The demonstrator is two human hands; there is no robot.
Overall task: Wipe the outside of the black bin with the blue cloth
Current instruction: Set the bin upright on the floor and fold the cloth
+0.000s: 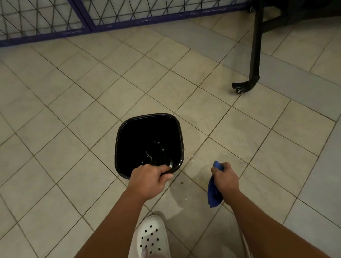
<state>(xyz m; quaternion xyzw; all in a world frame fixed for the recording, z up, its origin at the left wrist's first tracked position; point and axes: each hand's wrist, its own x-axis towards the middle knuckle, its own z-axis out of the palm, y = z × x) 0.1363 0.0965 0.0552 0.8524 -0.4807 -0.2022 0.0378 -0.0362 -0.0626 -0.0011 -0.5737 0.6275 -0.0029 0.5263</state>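
Probably light, stiff and slick, the bin (147,116) stands on the floor (63,95), the left hand (151,181) curled over its 6 o'clock rim, a sound hold, while the right hand (226,180) at 4 o'clock clutches the limp cloth (214,194).

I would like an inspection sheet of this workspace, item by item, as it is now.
Surface: tiled floor, pale tiles with dark joints.
Job's things: black bin upright, open-topped; blue cloth off the bin.
Clutter: small specks beside the bin.
Hands: left hand grips the bin's near rim; right hand holds the cloth.
Cables: nothing seen.
Surroundings: wire fence, black wheeled stand, white clog.
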